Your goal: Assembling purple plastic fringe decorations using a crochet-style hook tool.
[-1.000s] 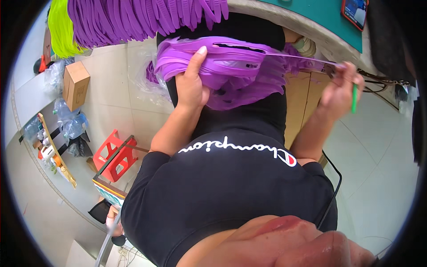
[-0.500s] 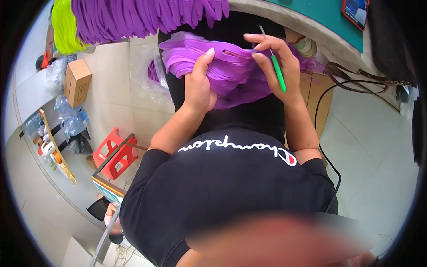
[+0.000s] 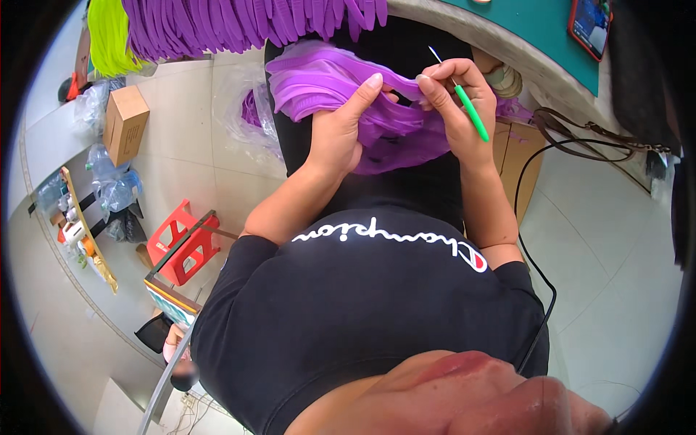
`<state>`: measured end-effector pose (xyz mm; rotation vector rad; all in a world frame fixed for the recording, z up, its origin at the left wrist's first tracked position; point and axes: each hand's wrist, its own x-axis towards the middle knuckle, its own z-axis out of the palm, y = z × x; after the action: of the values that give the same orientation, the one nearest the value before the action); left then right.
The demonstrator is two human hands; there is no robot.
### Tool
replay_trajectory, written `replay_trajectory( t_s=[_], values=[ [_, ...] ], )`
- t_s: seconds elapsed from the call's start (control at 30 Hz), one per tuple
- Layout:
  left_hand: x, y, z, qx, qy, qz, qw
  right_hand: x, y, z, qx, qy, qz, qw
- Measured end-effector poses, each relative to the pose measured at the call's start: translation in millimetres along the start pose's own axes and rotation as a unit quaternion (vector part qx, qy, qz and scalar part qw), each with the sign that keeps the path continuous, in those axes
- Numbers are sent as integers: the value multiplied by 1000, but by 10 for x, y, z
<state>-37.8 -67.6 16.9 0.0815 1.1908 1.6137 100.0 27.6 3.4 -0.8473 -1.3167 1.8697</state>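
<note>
Ribbed purple strips (image 3: pixel 312 81) bunch loosely over the thighs (image 3: pixel 293 141), a slim green-handled tool (image 3: pixel 472 114) slanting at their right

Black shirt (image 3: pixel 362 312), 2 short sleeves (image 3: pixel 523 290)

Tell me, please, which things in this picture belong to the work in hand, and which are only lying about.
Belonging to the work:
purple strips, in the left hand
green-handled tool, in the right hand
probably the darker row of strips

Apparently just lying about:
phone
cardboard box
red stool
</note>
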Motion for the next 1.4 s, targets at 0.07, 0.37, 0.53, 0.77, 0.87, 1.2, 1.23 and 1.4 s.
replay_trajectory(
  t_s=[0.07,0.37,0.53,0.77,0.87,1.2,1.23,1.4],
  values=[
    [11,-3,-16,-4,-34,-22,999,-1,-9,33,2,1,2,1000],
    [0,-16,2,13,-26,-13,999,-7,7,23,-42,1,5,999],
    [60,100,-122,-58,-38,-26,997,29,9,-169,-244,60,-135,958],
    [-26,200,-128,-31,-24,53,998,-175,204,-297,-300,59,-150,940],
    [-72,169,-167,-13,-11,74,997,-140,273,-191,-368,-10,-207,906],
    [-148,298,-278,-67,-140,142,978,26,167,-142,-380,-106,-258,882],
    [-152,310,-294,-36,-122,167,978,45,234,-152,-367,-47,-243,897],
    [-155,358,-301,-43,-117,201,972,116,238,-103,-329,56,-309,891]
  ],
)
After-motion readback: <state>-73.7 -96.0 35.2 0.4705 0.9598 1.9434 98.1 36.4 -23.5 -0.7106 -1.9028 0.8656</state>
